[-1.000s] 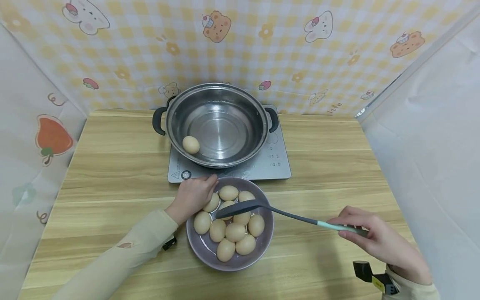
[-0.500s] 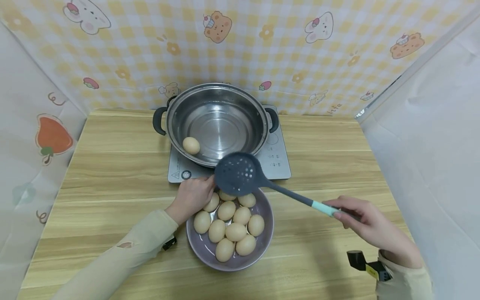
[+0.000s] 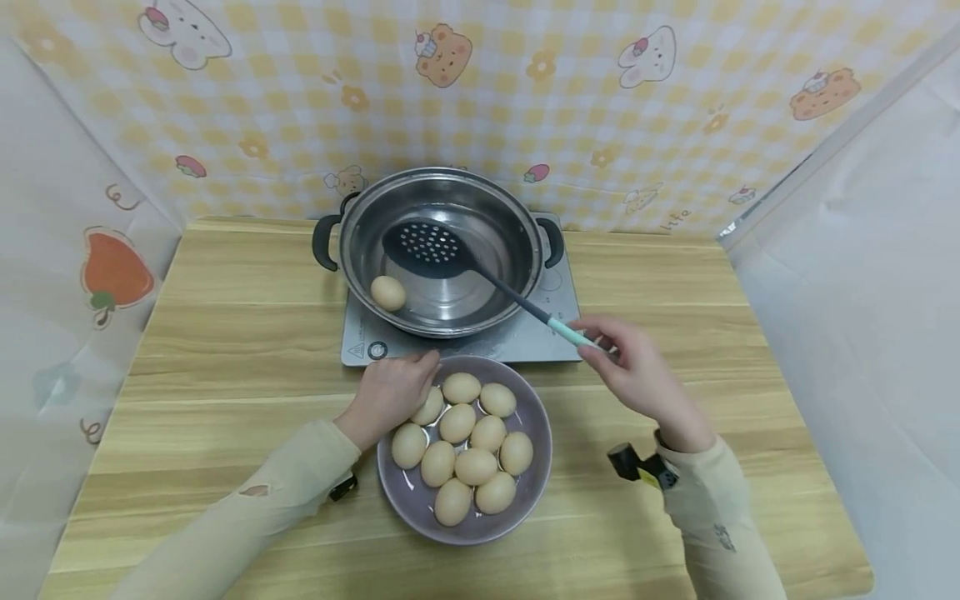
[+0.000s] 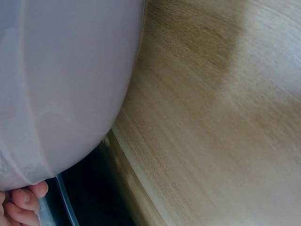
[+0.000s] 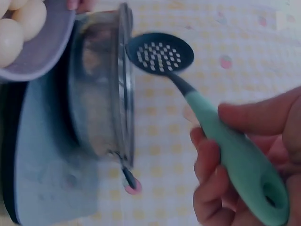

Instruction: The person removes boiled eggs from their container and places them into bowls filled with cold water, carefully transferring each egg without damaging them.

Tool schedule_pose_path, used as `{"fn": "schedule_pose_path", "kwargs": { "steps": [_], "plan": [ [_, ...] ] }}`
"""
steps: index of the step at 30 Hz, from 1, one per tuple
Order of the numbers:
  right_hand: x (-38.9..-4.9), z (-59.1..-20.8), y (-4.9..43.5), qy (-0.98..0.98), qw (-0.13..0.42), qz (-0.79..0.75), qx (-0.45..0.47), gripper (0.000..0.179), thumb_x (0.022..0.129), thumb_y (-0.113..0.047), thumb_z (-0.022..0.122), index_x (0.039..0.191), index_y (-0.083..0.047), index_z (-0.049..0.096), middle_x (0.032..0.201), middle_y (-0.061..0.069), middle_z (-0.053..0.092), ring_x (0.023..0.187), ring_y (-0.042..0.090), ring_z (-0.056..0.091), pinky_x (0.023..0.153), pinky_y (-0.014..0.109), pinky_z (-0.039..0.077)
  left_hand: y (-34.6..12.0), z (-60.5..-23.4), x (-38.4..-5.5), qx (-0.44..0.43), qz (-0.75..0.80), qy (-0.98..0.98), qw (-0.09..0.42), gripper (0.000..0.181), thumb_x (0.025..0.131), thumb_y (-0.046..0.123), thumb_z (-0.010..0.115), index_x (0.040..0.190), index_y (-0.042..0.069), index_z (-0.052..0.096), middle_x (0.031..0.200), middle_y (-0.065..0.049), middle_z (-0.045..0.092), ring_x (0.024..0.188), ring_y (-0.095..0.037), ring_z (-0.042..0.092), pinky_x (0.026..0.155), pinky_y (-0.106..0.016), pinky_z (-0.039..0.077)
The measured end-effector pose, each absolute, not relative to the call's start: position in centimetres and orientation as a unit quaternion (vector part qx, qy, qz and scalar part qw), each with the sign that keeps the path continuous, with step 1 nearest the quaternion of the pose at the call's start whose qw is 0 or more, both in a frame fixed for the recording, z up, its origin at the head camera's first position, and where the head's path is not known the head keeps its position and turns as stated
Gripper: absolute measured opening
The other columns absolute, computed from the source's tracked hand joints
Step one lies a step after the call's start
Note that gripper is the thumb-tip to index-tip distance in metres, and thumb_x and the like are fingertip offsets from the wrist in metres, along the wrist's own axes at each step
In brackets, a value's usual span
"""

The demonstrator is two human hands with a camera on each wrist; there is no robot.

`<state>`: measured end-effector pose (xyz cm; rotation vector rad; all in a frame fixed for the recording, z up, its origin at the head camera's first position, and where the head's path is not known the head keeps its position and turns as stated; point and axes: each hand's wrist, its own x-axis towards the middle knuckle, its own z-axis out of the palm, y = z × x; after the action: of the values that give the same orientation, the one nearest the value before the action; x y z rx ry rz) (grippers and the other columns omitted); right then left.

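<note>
My right hand (image 3: 633,367) grips the mint-green handle of a dark skimmer (image 5: 160,52) with a round, perforated head. In the head view that head overlaps the inside of a two-handled steel pot (image 3: 480,321); the right wrist view shows it by the pot's rim. A lone egg (image 3: 387,293) lies at the pot's front left. My left hand (image 3: 393,392) holds the far left rim of a purple bowl (image 3: 390,492), its fingertips (image 4: 28,200) curled beneath the bowl wall in the left wrist view. Several pale brown eggs (image 3: 476,467) fill the bowl, one partly hidden by that hand.
The pot stands on a flat silver induction cooker (image 3: 551,333) near the back of the wooden table (image 3: 255,333). A yellow checked cloth (image 3: 480,108) covers the wall behind, and white sheets (image 3: 885,275) close both sides.
The skimmer head has risen from over the bowl of eggs and moved away from me over the pot. My right hand has moved forward and left with it; my left hand stays at the bowl.
</note>
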<state>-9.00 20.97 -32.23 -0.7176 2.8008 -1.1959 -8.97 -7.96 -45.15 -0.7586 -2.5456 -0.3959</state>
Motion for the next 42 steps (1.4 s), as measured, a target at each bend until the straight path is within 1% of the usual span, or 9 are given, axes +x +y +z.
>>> {"fn": "schedule_pose_path", "kwargs": {
  "steps": [6, 13, 24, 27, 30, 34, 38, 42],
  "plan": [
    [-10.1, -33.9, 18.6, 0.901, 0.008, -0.37, -0.225, 0.025, 0.081, 0.009, 0.059, 0.105, 0.003, 0.06, 0.078, 0.01, 0.055, 0.064, 0.017, 0.047, 0.055, 0.026, 0.039, -7.9, -45.0, -8.9, -0.275, -0.138, -0.927, 0.213, 0.011, 0.085, 0.015, 0.058, 0.076, 0.01, 0.053, 0.05, 0.0, 0.05, 0.036, -0.014, 0.045, 0.032, -0.028, 0.03],
    [-9.9, -34.3, 17.4, 0.903, 0.031, -0.367, -0.221, 0.023, 0.081, 0.006, 0.06, 0.104, 0.001, 0.062, 0.078, 0.008, 0.054, 0.064, 0.016, 0.047, 0.057, 0.026, 0.04, -8.0, -45.1, -8.9, -0.271, -0.139, -0.926, 0.224, 0.012, 0.085, 0.017, 0.058, 0.076, 0.01, 0.053, 0.05, -0.001, 0.051, 0.035, -0.014, 0.044, 0.031, -0.028, 0.029],
    [-8.8, -33.2, 17.4, 0.906, 0.091, -0.362, -0.2, 0.018, 0.085, 0.0, 0.058, 0.102, 0.001, 0.063, 0.072, 0.003, 0.052, 0.051, 0.01, 0.039, 0.045, 0.022, 0.035, -8.0, -45.0, -9.0, -0.269, -0.138, -0.929, 0.214, 0.01, 0.085, 0.019, 0.059, 0.082, 0.009, 0.059, 0.052, -0.001, 0.053, 0.037, -0.013, 0.045, 0.032, -0.027, 0.029],
    [-8.8, -33.0, 17.6, 0.905, 0.099, -0.366, -0.196, 0.02, 0.08, -0.001, 0.065, 0.1, 0.001, 0.064, 0.075, 0.005, 0.056, 0.053, 0.011, 0.042, 0.046, 0.022, 0.037, -7.9, -45.0, -9.0, -0.269, -0.137, -0.929, 0.215, 0.01, 0.084, 0.019, 0.06, 0.081, 0.009, 0.058, 0.052, -0.001, 0.053, 0.037, -0.014, 0.045, 0.032, -0.027, 0.029],
    [-9.0, -33.0, 17.7, 0.907, 0.098, -0.362, -0.193, 0.024, 0.075, 0.001, 0.07, 0.098, 0.002, 0.065, 0.082, 0.008, 0.061, 0.058, 0.013, 0.046, 0.049, 0.023, 0.039, -8.0, -45.0, -9.0, -0.27, -0.136, -0.929, 0.214, 0.01, 0.085, 0.018, 0.059, 0.081, 0.009, 0.058, 0.052, -0.001, 0.053, 0.037, -0.013, 0.045, 0.032, -0.027, 0.029],
    [-9.4, -33.1, 18.0, 0.906, 0.105, -0.366, -0.186, 0.021, 0.077, 0.004, 0.066, 0.098, 0.004, 0.065, 0.089, 0.013, 0.064, 0.061, 0.013, 0.05, 0.052, 0.023, 0.042, -7.9, -45.0, -9.0, -0.27, -0.134, -0.93, 0.211, 0.009, 0.085, 0.017, 0.059, 0.081, 0.01, 0.058, 0.052, -0.001, 0.053, 0.037, -0.013, 0.045, 0.032, -0.027, 0.03],
    [-9.6, -33.0, 18.5, 0.893, 0.134, -0.396, -0.169, 0.019, 0.08, 0.002, 0.063, 0.099, 0.005, 0.064, 0.087, 0.013, 0.063, 0.053, 0.012, 0.049, 0.046, 0.022, 0.04, -8.0, -45.0, -9.0, -0.27, -0.131, -0.93, 0.212, 0.01, 0.085, 0.017, 0.059, 0.079, 0.01, 0.057, 0.052, -0.001, 0.051, 0.037, -0.013, 0.045, 0.032, -0.027, 0.029],
    [-9.5, -32.4, 19.2, 0.878, 0.159, -0.424, -0.156, 0.021, 0.082, 0.002, 0.061, 0.102, 0.006, 0.063, 0.08, 0.013, 0.059, 0.043, 0.009, 0.041, 0.041, 0.021, 0.034, -8.0, -45.1, -9.0, -0.271, -0.133, -0.928, 0.217, 0.01, 0.085, 0.017, 0.059, 0.078, 0.01, 0.056, 0.051, -0.001, 0.051, 0.036, -0.013, 0.044, 0.032, -0.027, 0.029]
  ]
}}
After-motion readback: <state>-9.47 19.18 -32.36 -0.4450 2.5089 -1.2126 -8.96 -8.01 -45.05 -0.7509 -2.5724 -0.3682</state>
